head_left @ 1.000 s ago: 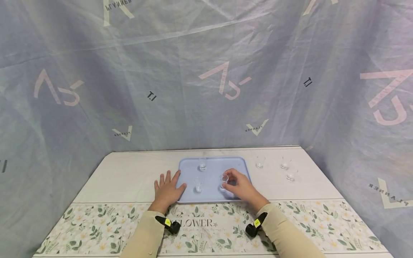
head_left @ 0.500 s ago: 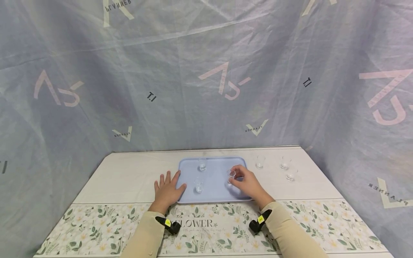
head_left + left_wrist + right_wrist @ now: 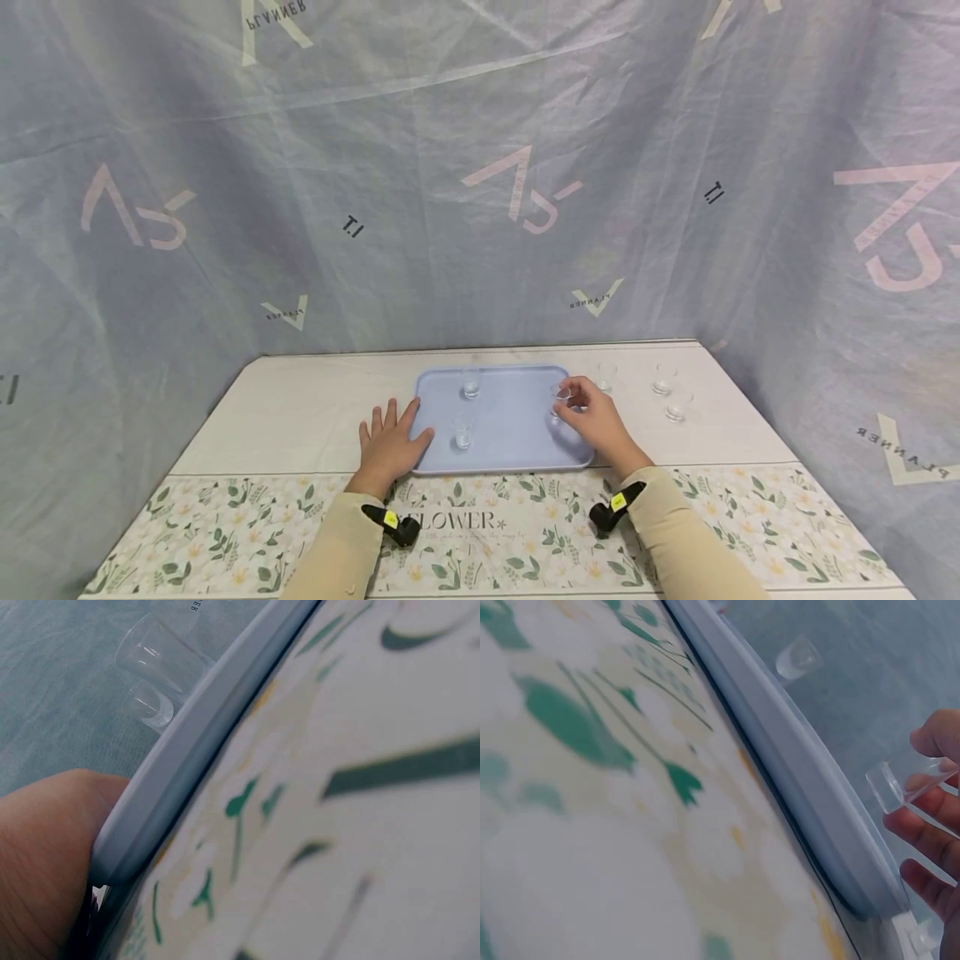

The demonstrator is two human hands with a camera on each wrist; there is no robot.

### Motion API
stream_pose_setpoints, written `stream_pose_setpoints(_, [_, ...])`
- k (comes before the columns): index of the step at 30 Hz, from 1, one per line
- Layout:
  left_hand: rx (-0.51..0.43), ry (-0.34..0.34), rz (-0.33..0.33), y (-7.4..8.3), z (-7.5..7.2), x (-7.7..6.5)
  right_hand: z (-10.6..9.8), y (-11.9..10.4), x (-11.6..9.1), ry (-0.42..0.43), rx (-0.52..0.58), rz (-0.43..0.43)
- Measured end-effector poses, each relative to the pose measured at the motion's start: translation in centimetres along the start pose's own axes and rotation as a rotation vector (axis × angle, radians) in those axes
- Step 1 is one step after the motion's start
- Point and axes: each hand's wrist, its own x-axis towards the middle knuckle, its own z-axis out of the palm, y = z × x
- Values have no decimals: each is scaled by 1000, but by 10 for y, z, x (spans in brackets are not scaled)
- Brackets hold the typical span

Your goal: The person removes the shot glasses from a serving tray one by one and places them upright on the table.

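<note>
Between the thumb and fingers of my right hand (image 3: 597,420) a small clear shot glass (image 3: 889,786) is pinched, over the right side of the light blue tray (image 3: 510,460). Two more shot glasses stand on the tray: one at the back (image 3: 470,386), one toward the front left (image 3: 462,437). My left hand (image 3: 390,446) lies with fingers spread on the table, its thumb and index finger at the tray's left edge. In the left wrist view, the tray's rim (image 3: 172,761) runs past the base of that hand.
Off the tray's right side stand more shot glasses, one (image 3: 603,382) partly behind my right hand and two farther right, a back one (image 3: 663,382) and a front one (image 3: 676,408). A floral cloth band (image 3: 480,567) runs along the front. Grey-blue curtains (image 3: 420,250) enclose the table.
My right hand has carried the pinched shot glass rightward and slightly back, from the middle right of the tray toward its right edge. The left hand has stayed in place.
</note>
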Motion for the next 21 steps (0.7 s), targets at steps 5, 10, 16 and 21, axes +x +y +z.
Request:
stream_pose_setpoints(5, [0,0,3,-2,2,1,-7,6,2,33,-7,42])
stream_pose_setpoints(10, [1,-2,-1,-1,1,1,-14,13,2,51,-14,67])
stream_pose_setpoints(16, [5,10,3,4,-3,-4,-20,19,2,66,-40,94])
stream_pose_setpoints(21, [5,28,11,8,-7,-8,-23,21,2,70,-51,127])
